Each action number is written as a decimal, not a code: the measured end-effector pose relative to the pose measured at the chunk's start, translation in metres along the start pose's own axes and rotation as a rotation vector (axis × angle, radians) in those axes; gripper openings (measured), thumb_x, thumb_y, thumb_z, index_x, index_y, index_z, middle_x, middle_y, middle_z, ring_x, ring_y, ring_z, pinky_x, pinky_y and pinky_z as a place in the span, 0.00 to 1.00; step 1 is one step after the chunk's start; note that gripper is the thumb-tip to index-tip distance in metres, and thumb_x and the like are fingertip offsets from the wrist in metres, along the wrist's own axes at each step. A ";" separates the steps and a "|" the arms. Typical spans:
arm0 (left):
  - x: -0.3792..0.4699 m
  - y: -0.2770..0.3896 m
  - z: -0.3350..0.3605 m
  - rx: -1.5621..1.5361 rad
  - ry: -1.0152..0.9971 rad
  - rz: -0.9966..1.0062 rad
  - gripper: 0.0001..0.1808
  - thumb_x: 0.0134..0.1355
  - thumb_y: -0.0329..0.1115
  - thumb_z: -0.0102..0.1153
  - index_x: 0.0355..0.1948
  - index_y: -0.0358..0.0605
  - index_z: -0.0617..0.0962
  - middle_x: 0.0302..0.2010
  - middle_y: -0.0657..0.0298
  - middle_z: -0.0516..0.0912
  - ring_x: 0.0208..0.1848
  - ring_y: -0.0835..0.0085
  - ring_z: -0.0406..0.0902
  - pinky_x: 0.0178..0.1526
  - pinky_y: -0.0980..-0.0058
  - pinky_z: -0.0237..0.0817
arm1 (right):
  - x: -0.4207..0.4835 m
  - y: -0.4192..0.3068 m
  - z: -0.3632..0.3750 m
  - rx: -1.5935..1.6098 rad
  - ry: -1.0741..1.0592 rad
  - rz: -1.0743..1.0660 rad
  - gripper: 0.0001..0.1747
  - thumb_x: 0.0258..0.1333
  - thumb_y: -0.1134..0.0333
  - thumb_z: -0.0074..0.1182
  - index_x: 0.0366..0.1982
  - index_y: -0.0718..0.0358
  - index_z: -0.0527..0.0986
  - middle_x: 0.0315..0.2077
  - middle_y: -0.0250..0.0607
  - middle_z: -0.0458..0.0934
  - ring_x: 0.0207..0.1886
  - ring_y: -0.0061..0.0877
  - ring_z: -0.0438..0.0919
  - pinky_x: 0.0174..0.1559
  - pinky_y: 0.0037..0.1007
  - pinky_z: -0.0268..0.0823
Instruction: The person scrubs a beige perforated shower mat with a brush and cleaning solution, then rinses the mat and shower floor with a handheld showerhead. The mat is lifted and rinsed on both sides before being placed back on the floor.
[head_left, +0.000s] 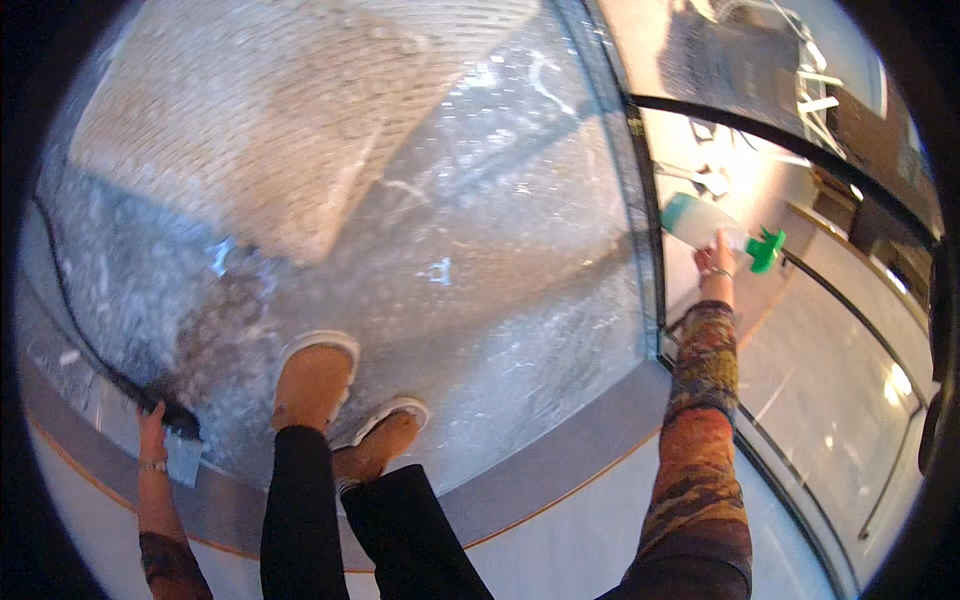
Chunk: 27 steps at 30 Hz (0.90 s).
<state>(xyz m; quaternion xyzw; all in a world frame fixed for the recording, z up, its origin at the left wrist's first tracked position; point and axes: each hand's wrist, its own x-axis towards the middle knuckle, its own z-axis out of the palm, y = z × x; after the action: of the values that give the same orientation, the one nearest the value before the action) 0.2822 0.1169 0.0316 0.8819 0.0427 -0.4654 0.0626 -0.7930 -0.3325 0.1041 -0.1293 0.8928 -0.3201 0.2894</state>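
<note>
At the lower left, my left hand (152, 431) is closed around the thick end of a black hose or tube-shaped tool (176, 418). A clear, bluish flat piece (184, 459) sits at that end; I cannot tell what it is. Out to the right, my right hand (716, 259) grips a translucent spray bottle (709, 221) with a green spray head (766, 251). The bottle lies tilted almost sideways, its greenish base towards the dark frame of the glass. Both hands are well apart, on either side of my legs.
Brown shoes (316, 379) stand on a grey, glossy floor (495, 330) with white marks. Ahead lies a beige ribbed mat (262, 112). A dark-framed glass panel (637, 187) runs along the right, with a long bar handle (889, 472) farther right. A grey border strip (555, 442) curves behind me.
</note>
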 end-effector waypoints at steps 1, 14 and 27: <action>0.012 -0.008 0.008 -0.054 0.208 -0.005 0.34 0.61 0.31 0.60 0.66 0.41 0.62 0.55 0.59 0.76 0.55 0.64 0.73 0.52 0.65 0.64 | -0.003 0.002 0.003 0.016 0.052 0.012 0.24 0.54 0.49 0.63 0.45 0.55 0.71 0.30 0.38 0.73 0.29 0.32 0.76 0.33 0.37 0.74; -0.071 0.084 0.078 -0.391 0.132 0.200 0.17 0.58 0.34 0.64 0.46 0.41 0.76 0.41 0.63 0.81 0.41 0.70 0.77 0.40 0.67 0.68 | -0.204 0.095 0.052 -0.042 -0.303 -0.312 0.16 0.62 0.67 0.56 0.51 0.64 0.76 0.41 0.35 0.80 0.44 0.23 0.78 0.45 0.28 0.71; -0.478 0.290 0.123 -1.053 -0.901 0.179 0.10 0.67 0.32 0.54 0.47 0.40 0.77 0.45 0.56 0.81 0.52 0.64 0.78 0.57 0.63 0.69 | -0.654 -0.033 0.127 0.226 -1.309 -0.375 0.53 0.48 0.64 0.70 0.70 0.65 0.51 0.70 0.47 0.52 0.72 0.33 0.53 0.71 0.37 0.44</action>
<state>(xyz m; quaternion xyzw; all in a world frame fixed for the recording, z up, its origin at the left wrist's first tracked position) -0.0486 -0.1959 0.3784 0.4554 0.1595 -0.6963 0.5314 -0.1929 -0.1485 0.3298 -0.4173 0.4582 -0.3118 0.7202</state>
